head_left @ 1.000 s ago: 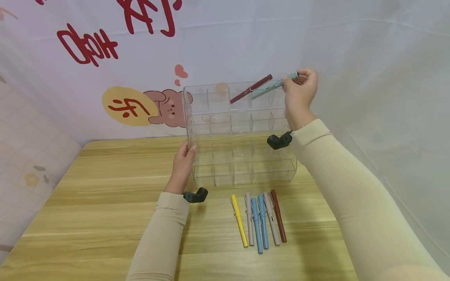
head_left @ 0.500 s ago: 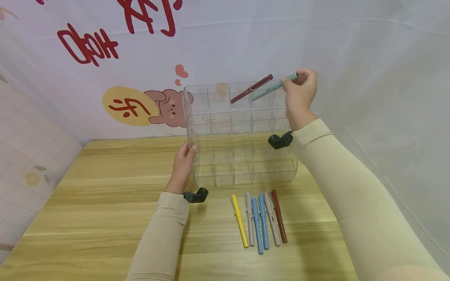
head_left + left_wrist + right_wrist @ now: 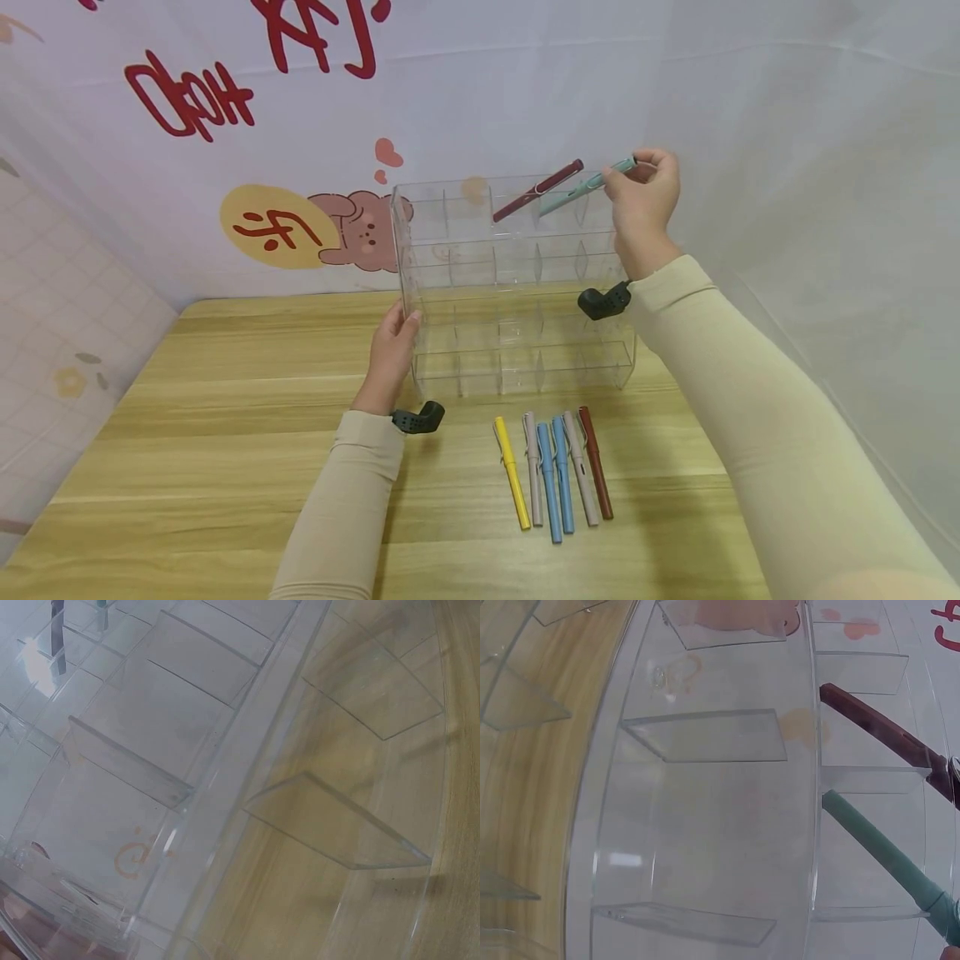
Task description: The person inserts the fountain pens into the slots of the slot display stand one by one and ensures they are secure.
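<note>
A clear acrylic rack (image 3: 517, 287) with rows of divided compartments stands upright on the table. My left hand (image 3: 392, 350) holds its left side panel, thumb at the front edge. Up at the top right, my right hand (image 3: 647, 196) pinches the upper end of a mint-green pen (image 3: 585, 192). This pen slants in the top row, its lower end in a compartment, as the right wrist view also shows for the green pen (image 3: 885, 851). One compartment to the left leans a dark red pen (image 3: 537, 191), which nothing holds.
On the wooden table (image 3: 225, 433) before the rack lie a yellow pen (image 3: 512, 472), two blue pens (image 3: 549, 483), two grey pens (image 3: 534, 468) and a brownish-red pen (image 3: 596, 462), side by side. A white printed curtain (image 3: 525, 92) hangs close behind the rack.
Almost nothing differs. My right hand keeps its pinch on the mint-green pen, and its wrist has shifted very slightly to the right. The left hand stays on the rack.
</note>
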Available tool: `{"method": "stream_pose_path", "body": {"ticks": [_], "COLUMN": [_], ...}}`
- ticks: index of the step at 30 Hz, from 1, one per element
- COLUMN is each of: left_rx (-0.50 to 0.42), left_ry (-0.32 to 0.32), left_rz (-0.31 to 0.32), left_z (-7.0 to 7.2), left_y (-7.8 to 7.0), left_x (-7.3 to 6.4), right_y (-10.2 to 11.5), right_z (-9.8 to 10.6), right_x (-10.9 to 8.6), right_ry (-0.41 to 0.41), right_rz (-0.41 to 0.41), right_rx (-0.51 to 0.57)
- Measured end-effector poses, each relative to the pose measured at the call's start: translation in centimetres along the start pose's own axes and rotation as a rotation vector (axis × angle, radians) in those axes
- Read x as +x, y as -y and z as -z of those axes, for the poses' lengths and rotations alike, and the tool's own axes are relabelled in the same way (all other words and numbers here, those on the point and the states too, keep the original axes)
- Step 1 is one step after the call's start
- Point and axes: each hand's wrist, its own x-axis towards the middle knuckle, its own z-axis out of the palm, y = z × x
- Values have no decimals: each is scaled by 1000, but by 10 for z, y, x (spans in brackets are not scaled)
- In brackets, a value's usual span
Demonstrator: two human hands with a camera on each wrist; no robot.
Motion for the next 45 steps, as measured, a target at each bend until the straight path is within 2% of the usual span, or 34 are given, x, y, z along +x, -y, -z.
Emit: {"method": "stream_pose_path", "body": {"ticks": [8,14,17,23,27,31,35,41,45], "left_rx": [1,9,8,3,-3,-4,-3,-2,1], "left_ry": [5,10,8,10,7,3,0,4,6], "left_rz": [1,1,-2,-6,-2,4,10,14,5], "left_z": [-1,-1,0,1,2,1,0,-1,-1], "left_y": [2,1,1,1,1,0,-1,-1,-1], "left_x": [1,1,0,1,1,0,0,0,0], "right_y": [0,1,-3,-25,-39,-52,-66,-89,-103], "right_z": [10,27,36,57,71,86,99,118,126], "right_x": [-1,-13,-23,-46,-59,-71,-82,-99,-110], "right_ry": [-13,-35,2,115,154,158,178,307,392], "right_rz": [-7,12,27,113,107,80,73,81,35], "right_rx": [40,97,73,16,11,-60,-184,-423,-497]}}
